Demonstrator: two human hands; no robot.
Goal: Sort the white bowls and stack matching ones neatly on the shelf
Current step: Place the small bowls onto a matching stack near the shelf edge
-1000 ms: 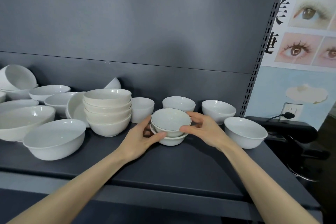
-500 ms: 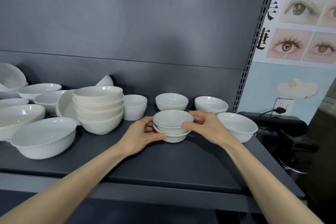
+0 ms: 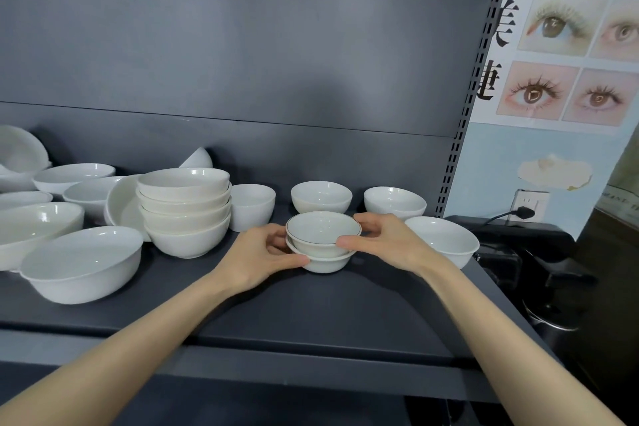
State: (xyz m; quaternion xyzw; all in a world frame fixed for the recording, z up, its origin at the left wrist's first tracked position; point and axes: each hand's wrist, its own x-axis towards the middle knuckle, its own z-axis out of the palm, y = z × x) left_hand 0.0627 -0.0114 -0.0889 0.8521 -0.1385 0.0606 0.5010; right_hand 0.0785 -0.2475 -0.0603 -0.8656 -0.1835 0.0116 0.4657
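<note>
Cupping the nested pair point(image 3: 325, 250) of small white bowls from both sides, the left hand point(image 3: 262, 252) and right hand point(image 3: 387, 245) each curl a thumb in front and fingers behind. They grasp it so that the upper bowl point(image 3: 323, 229), edged with a thin dark line, seats squarely in the lower bowl point(image 3: 326, 263); this looks like the aligning step. The pair appears to rest on the dark shelf point(image 3: 311, 315), just ahead of loose bowls point(image 3: 321, 197) of similar size, likely next to join. The four-bowl stack point(image 3: 185, 211) of larger bowls stands apart to the left, keeping sizes separate. No maker's mark shows on any bowl. The poster point(image 3: 560, 62) at right carries large black Chinese characters, partly cut off; the top one seems to read 美.
</note>
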